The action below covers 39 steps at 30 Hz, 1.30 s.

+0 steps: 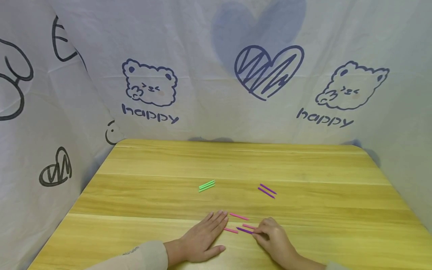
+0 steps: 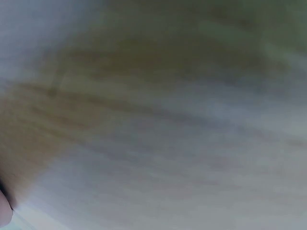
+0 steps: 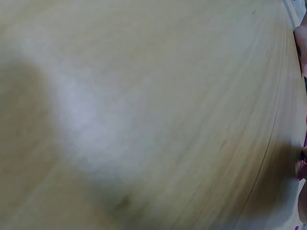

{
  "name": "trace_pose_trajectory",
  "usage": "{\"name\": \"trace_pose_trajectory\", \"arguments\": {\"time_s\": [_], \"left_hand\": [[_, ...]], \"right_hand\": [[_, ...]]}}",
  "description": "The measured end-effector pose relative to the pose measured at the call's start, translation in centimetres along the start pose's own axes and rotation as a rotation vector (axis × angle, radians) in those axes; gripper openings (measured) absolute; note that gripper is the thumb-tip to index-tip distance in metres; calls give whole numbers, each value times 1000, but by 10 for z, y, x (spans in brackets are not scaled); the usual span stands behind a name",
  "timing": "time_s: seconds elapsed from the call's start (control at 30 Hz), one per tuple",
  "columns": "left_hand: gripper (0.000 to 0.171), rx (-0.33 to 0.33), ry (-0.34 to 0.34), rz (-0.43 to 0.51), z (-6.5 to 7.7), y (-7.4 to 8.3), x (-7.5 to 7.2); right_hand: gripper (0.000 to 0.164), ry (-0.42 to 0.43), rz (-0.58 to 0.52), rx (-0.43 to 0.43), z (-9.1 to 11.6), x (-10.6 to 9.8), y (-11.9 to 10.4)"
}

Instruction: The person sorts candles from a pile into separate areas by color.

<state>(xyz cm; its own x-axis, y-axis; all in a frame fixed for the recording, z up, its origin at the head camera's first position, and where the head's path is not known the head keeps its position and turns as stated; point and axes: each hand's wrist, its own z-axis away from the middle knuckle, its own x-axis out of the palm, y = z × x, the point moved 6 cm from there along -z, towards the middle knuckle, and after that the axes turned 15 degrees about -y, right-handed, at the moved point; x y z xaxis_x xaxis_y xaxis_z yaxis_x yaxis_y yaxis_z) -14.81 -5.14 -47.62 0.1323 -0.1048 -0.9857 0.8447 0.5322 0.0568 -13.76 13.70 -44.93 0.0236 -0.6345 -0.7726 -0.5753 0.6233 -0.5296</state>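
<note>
In the head view, my right hand [image 1: 275, 240] pinches the near end of a thin purple stick [image 1: 244, 230] between thumb and fingers, low over the table. Just behind it lies a pink stick [image 1: 249, 226], its right end hidden by that hand. My left hand [image 1: 204, 236] rests palm down with straight fingers, its fingertips beside another pink stick [image 1: 231, 230]; whether they touch it I cannot tell. A third pink stick [image 1: 239, 216] lies a little farther back. The wrist views catch mostly blurred table, with bits of fingers at their edges.
Farther back on the wooden table [image 1: 148, 195] lie several green sticks [image 1: 206, 186] side by side at the left. Two purple sticks [image 1: 266, 192] lie roughly parallel at the right. A printed white cloth [image 1: 209, 101] hangs behind and along the sides.
</note>
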Motion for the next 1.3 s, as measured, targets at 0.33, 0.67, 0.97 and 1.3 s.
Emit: {"name": "trace_pose_trajectory", "arguments": {"time_s": [0.33,0.67,0.97,1.3], "left_hand": [[67,1,-3,14,0,0,0],[67,6,7,6,0,0,-1],[67,4,4,5,0,1,-1],[67,3,-18,22,0,0,-1]], "right_hand": [[17,-17,-23,-20,6,-5,3],[18,-6,-17,-49,9,-10,5],[17,-22,-8,-15,14,-14,10],[21,5,-11,-51,22,-22,13]]}}
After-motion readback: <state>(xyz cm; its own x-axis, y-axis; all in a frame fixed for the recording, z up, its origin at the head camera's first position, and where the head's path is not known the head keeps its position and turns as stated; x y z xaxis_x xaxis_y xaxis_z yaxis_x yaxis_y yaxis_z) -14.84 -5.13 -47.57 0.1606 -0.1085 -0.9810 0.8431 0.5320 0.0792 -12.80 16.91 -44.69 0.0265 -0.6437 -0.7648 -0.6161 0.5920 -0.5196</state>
